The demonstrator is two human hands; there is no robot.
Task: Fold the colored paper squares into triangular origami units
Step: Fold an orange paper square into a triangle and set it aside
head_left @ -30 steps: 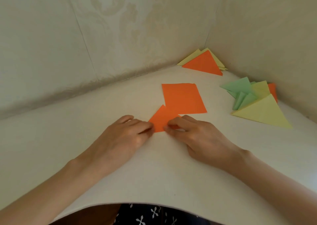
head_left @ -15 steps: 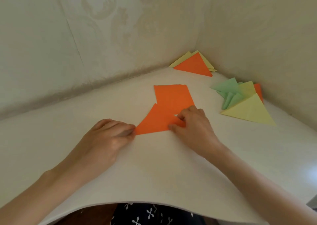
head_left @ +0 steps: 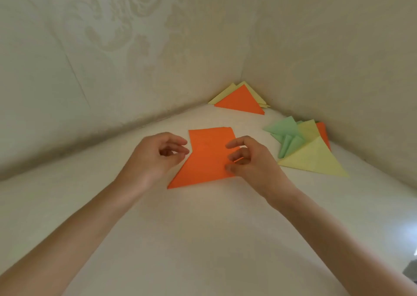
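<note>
An orange paper folded into a triangle (head_left: 200,171) lies on the white table (head_left: 203,239), overlapping the near edge of a flat orange square (head_left: 209,136) behind it. My left hand (head_left: 158,158) hovers at the triangle's left edge, its fingers loosely curled and holding nothing. My right hand (head_left: 252,162) is over the triangle's right corner. Its fingers are loosely curled, and its thumb tip touches the paper.
A stack of yellow triangles topped by an orange one (head_left: 242,101) sits in the far corner. A heap of green, yellow and orange folded pieces (head_left: 293,137) with a large yellow triangle (head_left: 313,161) lies by the right wall. Walls close the back and right.
Both hands have lifted off the orange triangle, where before their fingertips pressed its crease and corners. The left hand moved up and right, and the view shifted.
</note>
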